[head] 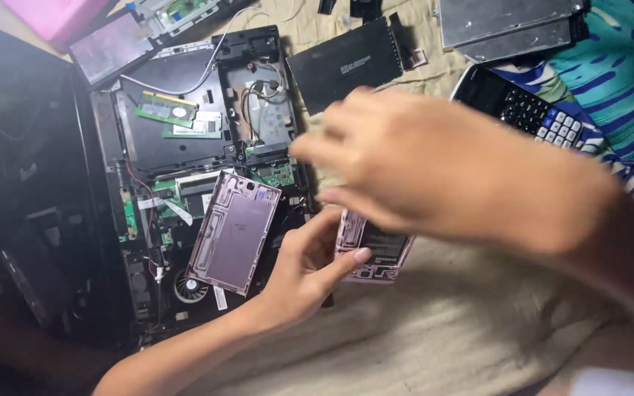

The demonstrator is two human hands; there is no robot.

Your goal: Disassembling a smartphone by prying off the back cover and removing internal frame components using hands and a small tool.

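Observation:
My left hand (304, 270) holds the lower left edge of an opened pink phone body (376, 253), thumb pressed on its rim. My right hand (434, 165) is blurred and hovers above the phone, fingers stretched left and nothing visibly in them; it hides the phone's upper part. A pink phone back cover (233, 229) lies to the left, resting on an opened black laptop chassis (185, 176) with exposed green circuit boards, wires and a fan.
A black flat battery pack (346, 64) lies at the top middle. A dark calculator (530, 106) sits on blue patterned cloth at the right. Metal drive casings (511, 26) are top right, a pink box (56, 15) top left. Beige cloth (420, 337) covers the surface below.

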